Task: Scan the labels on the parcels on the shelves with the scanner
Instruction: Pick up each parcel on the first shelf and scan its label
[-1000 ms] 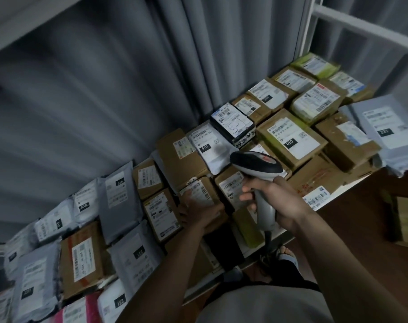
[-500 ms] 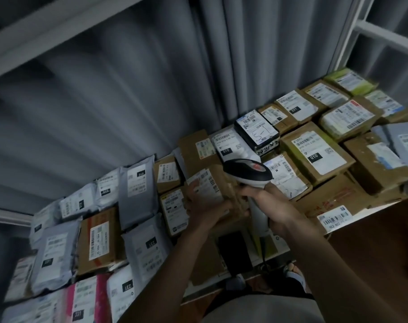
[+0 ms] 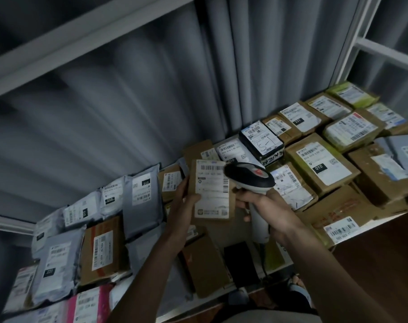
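Left hand (image 3: 186, 201): fingers clamped on box (image 3: 211, 192), label up.
Right hand (image 3: 265, 206): fingers wrapped round scanner (image 3: 249, 177), beside label.

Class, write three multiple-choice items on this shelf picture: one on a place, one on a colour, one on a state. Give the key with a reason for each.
1. Where is the black box marked 5-1?
A) against the curtain
B) on the floor
C) in the left hand

2. What colour is the mailer at the bottom edge?
A) pink
B) blue
C) orange

3. The brown parcel beside the scanner is:
A) lying flat
B) lifted by the left hand
C) torn open

Key: A, it lies before the curtain; A, it shows pink; B, fingers grip its left edge while the right hand holds the scanner.
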